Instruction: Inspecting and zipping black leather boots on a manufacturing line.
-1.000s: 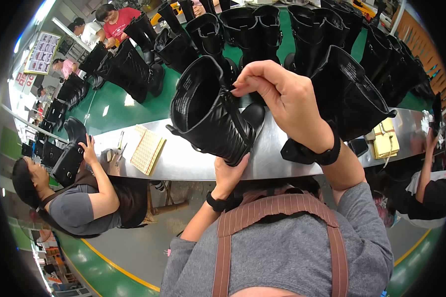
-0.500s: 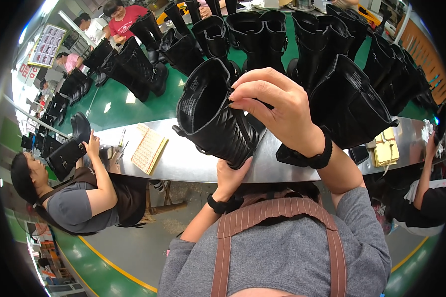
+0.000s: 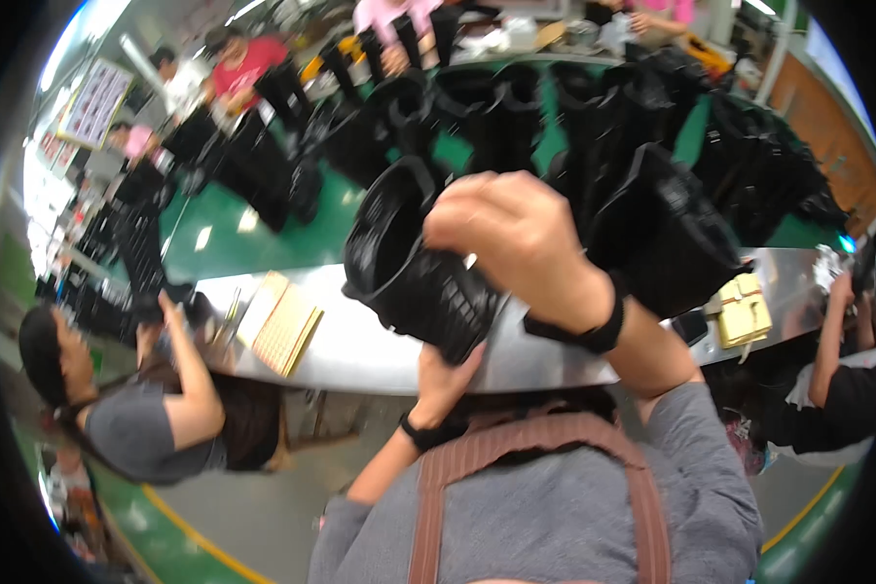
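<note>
1. At steel bench [image 3: 350, 362]: black boot [image 3: 433, 304], opening up toward head, likely for easy access.
2. Low on boot's near side: left hand [image 3: 446, 382], fingers curled around it, presumably for steadying.
3. Over boot opening: right hand [image 3: 514, 232], fingertips bunched narrow; blurred, can't tell whether gripping anything.
4. Just right: second boot [image 3: 660, 243], probably parked within reach.

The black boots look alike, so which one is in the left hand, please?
The black boot just left of the right hand: the left hand holds its lower part, touching no other.
</note>
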`<move>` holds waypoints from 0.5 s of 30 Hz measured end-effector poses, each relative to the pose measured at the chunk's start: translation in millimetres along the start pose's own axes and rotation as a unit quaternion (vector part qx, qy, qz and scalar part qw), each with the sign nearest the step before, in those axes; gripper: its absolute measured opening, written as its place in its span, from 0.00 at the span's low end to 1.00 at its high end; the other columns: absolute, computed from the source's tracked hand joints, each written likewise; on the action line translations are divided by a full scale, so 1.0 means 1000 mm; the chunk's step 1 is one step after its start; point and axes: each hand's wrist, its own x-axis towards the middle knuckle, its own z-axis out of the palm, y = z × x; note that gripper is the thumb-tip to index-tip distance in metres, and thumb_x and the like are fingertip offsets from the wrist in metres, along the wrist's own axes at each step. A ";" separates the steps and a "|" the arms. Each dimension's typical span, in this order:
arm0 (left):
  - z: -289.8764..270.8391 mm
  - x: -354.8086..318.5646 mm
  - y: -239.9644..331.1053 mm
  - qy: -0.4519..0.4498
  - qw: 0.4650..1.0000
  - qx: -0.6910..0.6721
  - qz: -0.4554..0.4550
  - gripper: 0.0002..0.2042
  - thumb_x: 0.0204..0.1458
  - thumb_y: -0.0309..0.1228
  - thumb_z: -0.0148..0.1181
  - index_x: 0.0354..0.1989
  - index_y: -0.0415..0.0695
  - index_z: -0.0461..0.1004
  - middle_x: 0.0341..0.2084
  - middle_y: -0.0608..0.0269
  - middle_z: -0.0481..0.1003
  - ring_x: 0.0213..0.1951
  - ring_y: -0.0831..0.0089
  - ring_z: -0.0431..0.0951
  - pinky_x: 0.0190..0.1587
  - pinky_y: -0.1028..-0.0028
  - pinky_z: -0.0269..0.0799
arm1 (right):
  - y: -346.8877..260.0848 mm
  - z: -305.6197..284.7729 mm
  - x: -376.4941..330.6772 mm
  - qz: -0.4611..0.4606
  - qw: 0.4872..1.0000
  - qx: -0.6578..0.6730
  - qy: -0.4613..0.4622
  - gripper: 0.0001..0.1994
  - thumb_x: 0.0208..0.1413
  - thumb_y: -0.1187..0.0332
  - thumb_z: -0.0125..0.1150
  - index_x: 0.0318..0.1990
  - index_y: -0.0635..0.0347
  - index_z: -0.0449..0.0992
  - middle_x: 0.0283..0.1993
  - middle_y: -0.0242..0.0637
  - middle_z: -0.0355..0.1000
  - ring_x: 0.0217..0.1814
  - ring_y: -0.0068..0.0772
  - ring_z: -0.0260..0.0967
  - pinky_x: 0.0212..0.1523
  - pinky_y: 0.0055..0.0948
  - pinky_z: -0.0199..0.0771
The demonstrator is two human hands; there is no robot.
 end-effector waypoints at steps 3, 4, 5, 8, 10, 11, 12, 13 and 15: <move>0.001 0.003 0.007 0.012 0.999 -0.033 0.003 0.18 0.46 0.24 0.71 0.46 0.34 0.78 0.39 0.53 0.83 0.41 0.64 0.83 0.49 0.68 0.76 | -0.004 0.001 0.001 0.025 0.999 0.015 0.013 0.07 0.49 0.71 0.66 0.35 0.53 0.73 0.35 0.29 0.73 0.32 0.33 0.73 0.35 0.30 0.71; 0.003 0.005 0.010 0.011 0.999 -0.034 0.000 0.17 0.46 0.24 0.71 0.46 0.34 0.78 0.38 0.54 0.83 0.41 0.65 0.83 0.49 0.69 0.76 | -0.006 0.001 0.000 0.032 0.999 0.021 0.021 0.08 0.51 0.71 0.66 0.36 0.54 0.72 0.35 0.30 0.71 0.32 0.34 0.72 0.35 0.31 0.72; 0.003 0.005 0.013 0.011 0.999 -0.045 0.010 0.17 0.47 0.24 0.71 0.45 0.34 0.78 0.38 0.54 0.83 0.41 0.65 0.83 0.48 0.69 0.76 | -0.008 0.001 -0.001 0.035 0.998 0.037 0.027 0.08 0.51 0.71 0.66 0.36 0.54 0.72 0.36 0.30 0.70 0.32 0.34 0.72 0.35 0.31 0.72; 0.006 0.007 0.015 0.021 0.997 -0.073 0.009 0.16 0.46 0.24 0.71 0.44 0.33 0.78 0.38 0.52 0.82 0.41 0.66 0.82 0.48 0.69 0.75 | -0.011 -0.002 -0.011 0.062 0.996 0.047 0.042 0.10 0.50 0.73 0.67 0.37 0.54 0.72 0.37 0.30 0.71 0.33 0.34 0.72 0.34 0.31 0.71; 0.007 0.006 0.012 0.041 0.997 -0.065 -0.013 0.17 0.46 0.25 0.71 0.45 0.33 0.78 0.39 0.51 0.82 0.42 0.65 0.82 0.48 0.68 0.75 | -0.010 -0.005 -0.025 0.067 0.996 0.048 0.034 0.11 0.48 0.74 0.67 0.38 0.54 0.72 0.38 0.31 0.72 0.35 0.36 0.72 0.35 0.31 0.71; 0.008 0.006 0.008 0.047 0.997 -0.043 -0.034 0.21 0.45 0.26 0.73 0.48 0.33 0.76 0.40 0.50 0.82 0.43 0.63 0.82 0.48 0.67 0.75 | -0.011 -0.005 -0.034 0.075 0.996 0.045 0.023 0.11 0.48 0.75 0.67 0.37 0.55 0.72 0.37 0.32 0.72 0.37 0.37 0.73 0.36 0.32 0.73; 0.007 0.002 0.005 0.053 0.997 0.008 -0.051 0.22 0.45 0.27 0.73 0.49 0.33 0.75 0.40 0.50 0.82 0.43 0.63 0.82 0.49 0.67 0.75 | -0.012 -0.007 -0.042 0.087 0.995 0.039 0.008 0.11 0.47 0.77 0.67 0.38 0.57 0.72 0.37 0.34 0.72 0.39 0.39 0.74 0.38 0.33 0.75; 0.007 0.002 0.001 0.049 0.999 -0.002 -0.021 0.22 0.46 0.26 0.73 0.49 0.33 0.75 0.40 0.51 0.82 0.43 0.64 0.82 0.49 0.68 0.76 | -0.014 -0.007 -0.050 0.136 0.989 0.061 0.007 0.11 0.48 0.79 0.66 0.39 0.60 0.73 0.38 0.37 0.73 0.40 0.41 0.75 0.39 0.34 0.77; 0.007 0.000 -0.004 0.053 0.998 -0.037 0.012 0.24 0.45 0.25 0.73 0.51 0.34 0.73 0.42 0.51 0.81 0.44 0.66 0.82 0.48 0.69 0.76 | -0.017 -0.008 -0.064 0.242 0.958 0.151 -0.003 0.09 0.53 0.85 0.62 0.40 0.63 0.74 0.39 0.40 0.76 0.38 0.34 0.78 0.37 0.28 0.80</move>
